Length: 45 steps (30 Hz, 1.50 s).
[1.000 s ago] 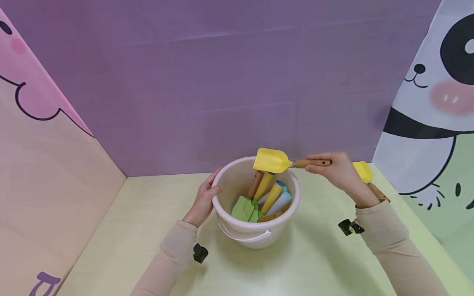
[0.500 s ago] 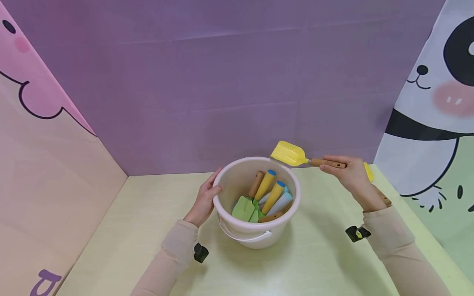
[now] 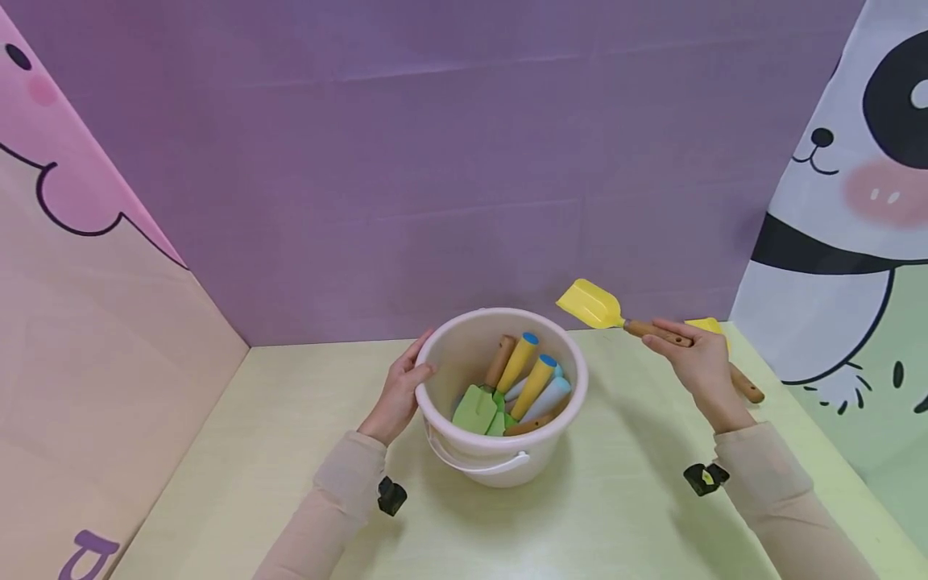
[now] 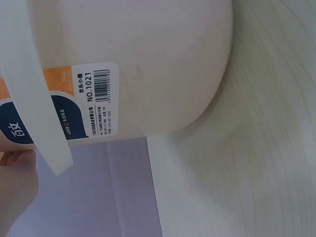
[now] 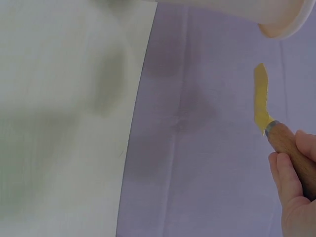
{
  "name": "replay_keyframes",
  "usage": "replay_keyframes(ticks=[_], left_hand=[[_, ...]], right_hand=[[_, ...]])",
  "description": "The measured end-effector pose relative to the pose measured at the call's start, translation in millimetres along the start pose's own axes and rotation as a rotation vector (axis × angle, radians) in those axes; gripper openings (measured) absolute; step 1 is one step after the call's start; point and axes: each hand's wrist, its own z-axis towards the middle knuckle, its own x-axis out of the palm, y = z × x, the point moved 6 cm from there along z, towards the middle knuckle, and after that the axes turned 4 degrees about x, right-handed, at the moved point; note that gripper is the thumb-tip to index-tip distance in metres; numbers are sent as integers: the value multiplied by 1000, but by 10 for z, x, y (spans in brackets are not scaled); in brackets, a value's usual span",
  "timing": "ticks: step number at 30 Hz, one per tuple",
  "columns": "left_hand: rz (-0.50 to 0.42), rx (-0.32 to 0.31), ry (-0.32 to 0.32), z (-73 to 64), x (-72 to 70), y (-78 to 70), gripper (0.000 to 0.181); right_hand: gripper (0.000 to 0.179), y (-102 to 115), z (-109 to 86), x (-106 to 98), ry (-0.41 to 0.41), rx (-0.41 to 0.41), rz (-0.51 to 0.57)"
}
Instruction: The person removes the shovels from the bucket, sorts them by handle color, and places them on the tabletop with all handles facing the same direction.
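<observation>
My left hand [image 3: 399, 391] grips the rim of a pale pink bucket [image 3: 457, 358], thumb over the edge. Inside lie several toy garden tools: a green shovel [image 3: 476, 409], yellow handles with blue ends [image 3: 518, 362], and pale blue and wooden handles. To the bucket's right, my right hand [image 3: 699, 366] pinches the wooden handle of a yellow toy shovel [image 3: 593, 304], held in the air with its blade towards the bucket. In the right wrist view that shovel's blade [image 5: 260, 94] appears edge-on. A second yellow shovel [image 3: 747, 385] lies behind my right hand, which partly covers it.
The bucket's white carrying handle [image 3: 486, 467] hangs down its front. A purple backdrop [image 3: 406, 161] rises behind the pale wood-grain table [image 3: 304, 451], with printed panels at left and right. A barcode label [image 4: 98, 98] is stuck on the bucket's outside.
My right hand has carried the yellow shovel from above the bucket to the right, clear of the rim, and its blade points more upward. My left hand and the bucket have stayed put.
</observation>
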Motion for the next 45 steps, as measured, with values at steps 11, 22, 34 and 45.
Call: replay_keyframes(ticks=[11,22,34,45], left_hand=[[-3,9,1,24,5,1,67],[7,4,-8,12,-15,-7,67],[-5,13,-13,13,20,13,67],[13,9,-9,3,11,11,64]], right_hand=[[64,-207,41,-83,-34,4,62],[58,-461,60,-125,-189,104,165],[55,-763,101,-177,-304,174,393],[53,-985,158,-220,-370,125,555]])
